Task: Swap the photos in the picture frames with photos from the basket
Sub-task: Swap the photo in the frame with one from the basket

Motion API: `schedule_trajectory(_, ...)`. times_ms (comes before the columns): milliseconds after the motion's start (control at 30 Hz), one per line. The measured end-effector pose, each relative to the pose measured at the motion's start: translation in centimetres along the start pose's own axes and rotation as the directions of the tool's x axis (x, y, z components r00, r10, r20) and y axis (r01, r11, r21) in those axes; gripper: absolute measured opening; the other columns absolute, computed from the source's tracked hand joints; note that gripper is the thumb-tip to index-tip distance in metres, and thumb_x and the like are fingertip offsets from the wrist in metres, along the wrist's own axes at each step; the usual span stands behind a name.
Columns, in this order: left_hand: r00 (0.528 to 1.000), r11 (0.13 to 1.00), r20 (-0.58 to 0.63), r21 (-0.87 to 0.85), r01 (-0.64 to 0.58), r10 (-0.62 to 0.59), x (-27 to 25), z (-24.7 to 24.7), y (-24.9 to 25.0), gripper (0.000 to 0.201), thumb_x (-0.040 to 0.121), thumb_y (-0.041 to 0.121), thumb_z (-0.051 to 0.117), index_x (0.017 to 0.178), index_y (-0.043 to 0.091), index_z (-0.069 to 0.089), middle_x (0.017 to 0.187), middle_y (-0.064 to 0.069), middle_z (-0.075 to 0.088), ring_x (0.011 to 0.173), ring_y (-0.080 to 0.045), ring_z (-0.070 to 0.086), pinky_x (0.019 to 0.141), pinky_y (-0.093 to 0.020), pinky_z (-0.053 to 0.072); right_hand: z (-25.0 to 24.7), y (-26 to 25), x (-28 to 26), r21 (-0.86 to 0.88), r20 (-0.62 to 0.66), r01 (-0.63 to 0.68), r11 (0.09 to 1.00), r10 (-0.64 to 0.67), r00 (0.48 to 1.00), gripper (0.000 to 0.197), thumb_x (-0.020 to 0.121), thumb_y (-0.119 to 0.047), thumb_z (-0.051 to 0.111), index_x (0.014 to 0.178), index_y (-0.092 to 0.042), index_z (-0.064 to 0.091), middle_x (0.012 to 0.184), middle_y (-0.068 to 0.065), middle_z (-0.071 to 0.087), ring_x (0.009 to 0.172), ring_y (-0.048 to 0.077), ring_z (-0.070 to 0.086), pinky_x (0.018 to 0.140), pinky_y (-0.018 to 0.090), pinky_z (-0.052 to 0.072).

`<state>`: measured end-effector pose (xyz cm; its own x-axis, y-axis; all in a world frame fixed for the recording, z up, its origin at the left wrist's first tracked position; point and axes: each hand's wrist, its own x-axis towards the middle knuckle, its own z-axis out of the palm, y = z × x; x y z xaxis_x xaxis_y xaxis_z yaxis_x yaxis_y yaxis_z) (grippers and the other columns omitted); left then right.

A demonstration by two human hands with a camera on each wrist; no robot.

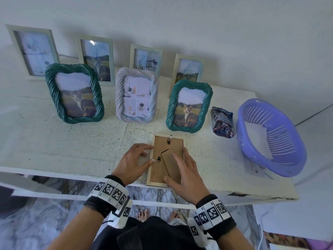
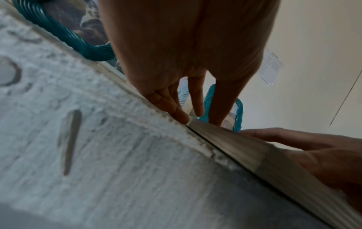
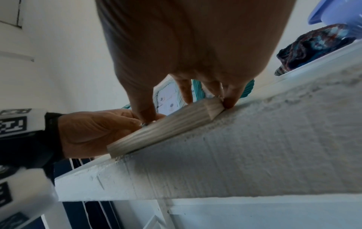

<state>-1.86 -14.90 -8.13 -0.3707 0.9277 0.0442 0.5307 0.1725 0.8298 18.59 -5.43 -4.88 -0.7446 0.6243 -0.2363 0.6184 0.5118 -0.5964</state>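
Note:
A pale wooden picture frame point(image 1: 156, 175) lies face down at the table's front edge, its brown backing and stand flap point(image 1: 170, 164) showing. My left hand point(image 1: 148, 154) is at the frame's left rail, with the thumb by a small metal tab point(image 1: 152, 160) and the fingers touching the rail point(image 2: 245, 148). My right hand point(image 1: 178, 165) lies flat over the frame's right half with its fingers spread. Its thumb presses the lower backing and its fingertips reach the far right edge point(image 3: 229, 103). A purple basket point(image 1: 241, 134) at the right holds a white photo sheet point(image 1: 255, 136).
Two green twisted frames point(image 1: 73, 92) point(image 1: 188, 105) and a silver one point(image 1: 137, 94) stand upright behind the flat frame. Several pale frames lean on the wall behind them. A striped cloth point(image 1: 222, 121) on a small white tray sits beside the basket.

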Motion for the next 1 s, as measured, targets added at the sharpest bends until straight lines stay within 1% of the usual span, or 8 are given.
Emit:
schedule_trajectory(133, 0.997, 0.993, 0.029, -0.084, 0.079, -0.077, 0.0, 0.2, 1.3, 0.046, 0.089, 0.022, 0.067, 0.132, 0.026, 0.053, 0.122, 0.007, 0.062, 0.11, -0.003, 0.057, 0.088, -0.004, 0.038, -0.7, 0.2, 0.1, 0.195, -0.057, 0.002, 0.981, 0.01, 0.998, 0.059, 0.099, -0.043, 0.044, 0.15, -0.042, 0.013, 0.162, -0.004, 0.004, 0.147, 0.009, 0.011, 0.119, 0.038, 0.016)
schedule_trajectory(300, 0.982, 0.9, -0.007, -0.402, 0.169, -0.187, 0.3, -1.1, 4.2, 0.038, 0.091, 0.024, 0.058, 0.128, 0.031, 0.053, 0.123, 0.006, 0.061, 0.103, -0.013, 0.067, 0.093, -0.039, 0.054, -1.6, 0.2, 0.3, 0.418, -0.063, -0.032, 0.908, 0.064, 0.996, 0.055, 0.1, -0.047, 0.039, 0.151, -0.035, 0.023, 0.158, -0.011, 0.024, 0.142, 0.001, 0.024, 0.119, 0.032, 0.021)
schedule_trajectory(433, 0.988, 0.854, -0.051, -0.511, 0.1, -0.146, 1.3, -1.5, 8.2, 0.026, 0.1, 0.01, 0.049, 0.125, 0.018, 0.056, 0.114, -0.002, 0.067, 0.093, -0.016, 0.071, 0.086, -0.037, 0.057, -3.4, 0.2, -0.4, 0.515, -0.115, -0.003, 0.857, 0.073, 0.991, 0.059, 0.094, -0.061, 0.04, 0.147, -0.036, 0.034, 0.145, -0.02, 0.044, 0.131, -0.006, 0.039, 0.111, 0.026, 0.035)
schedule_trajectory(533, 0.995, 0.771, 0.05, -0.629, 0.097, -0.085, 2.3, -0.5, 10.6, 0.027, 0.102, 0.006, 0.043, 0.125, 0.009, 0.056, 0.115, -0.01, 0.068, 0.096, -0.024, 0.071, 0.087, -0.034, 0.057, -5.6, 0.4, -1.4, 0.598, -0.202, 0.014, 0.802, 0.134, 0.97, 0.046, 0.094, -0.051, 0.043, 0.137, -0.034, 0.047, 0.131, -0.02, 0.055, 0.118, -0.008, 0.051, 0.096, 0.022, 0.047)
schedule_trajectory(667, 0.992, 0.864, 0.107, -0.491, 0.112, -0.068, 3.6, 2.1, 10.3, 0.023, 0.101, 0.007, 0.045, 0.115, 0.014, 0.061, 0.111, -0.002, 0.069, 0.097, -0.016, 0.069, 0.082, -0.029, 0.053, -8.4, 1.5, -2.7, 0.575, -0.267, -0.017, 0.818, 0.207, 0.941, 0.044, 0.09, -0.047, 0.051, 0.129, -0.025, 0.053, 0.09, -0.011, 0.067, 0.081, 0.002, 0.063, 0.068, 0.013, 0.046)
schedule_trajectory(767, 0.981, 0.918, 0.134, -0.354, 0.179, -0.139, 3.9, 3.8, 8.6, 0.02, 0.099, 0.013, 0.051, 0.112, 0.024, 0.062, 0.112, 0.006, 0.066, 0.101, -0.011, 0.064, 0.083, -0.023, 0.047, -9.1, 3.4, -2.8, 0.543, -0.294, -0.07, 0.837, 0.267, 0.918, 0.029, 0.096, -0.029, 0.057, 0.124, -0.023, 0.055, 0.088, 0.0, 0.072, 0.085, 0.02, 0.066, 0.08, 0.034, 0.051)
schedule_trajectory(900, 0.962, 0.908, 0.138, -0.323, 0.269, -0.236, 3.7, 4.9, 7.3, 0.029, 0.098, 0.025, 0.054, 0.127, 0.026, 0.053, 0.124, 0.0, 0.06, 0.112, -0.017, 0.06, 0.094, -0.034, 0.051, -9.1, 3.9, -2.8, 0.715, -0.266, -0.049, 0.697, 0.337, 0.903, 0.026, 0.095, -0.007, 0.056, 0.12, -0.013, 0.06, 0.095, 0.001, 0.075, 0.091, 0.016, 0.07, 0.08, 0.032, 0.057)
schedule_trajectory(1000, 0.944, 0.795, 0.154, -0.509, 0.329, -0.292, 3.3, 4.7, 7.8, 0.037, 0.099, 0.027, 0.052, 0.136, 0.03, 0.045, 0.119, -0.007, 0.065, 0.105, -0.024, 0.065, 0.09, -0.038, 0.054, -8.6, 3.1, -2.5, 0.895, -0.162, -0.024, 0.445, 0.375, 0.913, 0.027, 0.095, -0.003, 0.053, 0.12, -0.011, 0.06, 0.102, 0.015, 0.073, 0.09, 0.026, 0.07, 0.068, 0.036, 0.058)
